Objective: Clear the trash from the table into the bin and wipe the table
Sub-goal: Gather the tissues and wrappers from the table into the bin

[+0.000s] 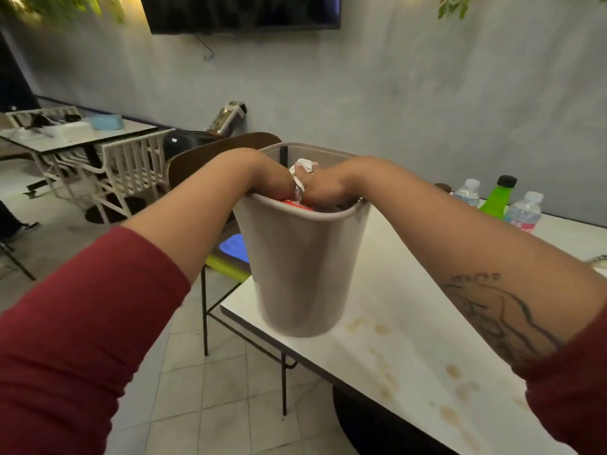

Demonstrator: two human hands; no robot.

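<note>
A beige plastic bin (300,264) stands on the near left corner of the white table (410,323), its base slightly over the edge. Both my hands reach down inside its mouth. My left hand (279,182) and my right hand (323,188) press together on crumpled white paper (303,170) at the top of the trash. A red wrapper (295,203) shows just under the near rim. My fingers are mostly hidden inside the bin. Brown stains (453,372) spot the tabletop in front of me.
Two clear water bottles (468,192) (525,213) and a green bottle with a black cap (497,197) stand at the table's far side. A dark chair (203,159) sits behind the bin, with blue and green items on its seat. Another table with white chairs (131,159) stands far left.
</note>
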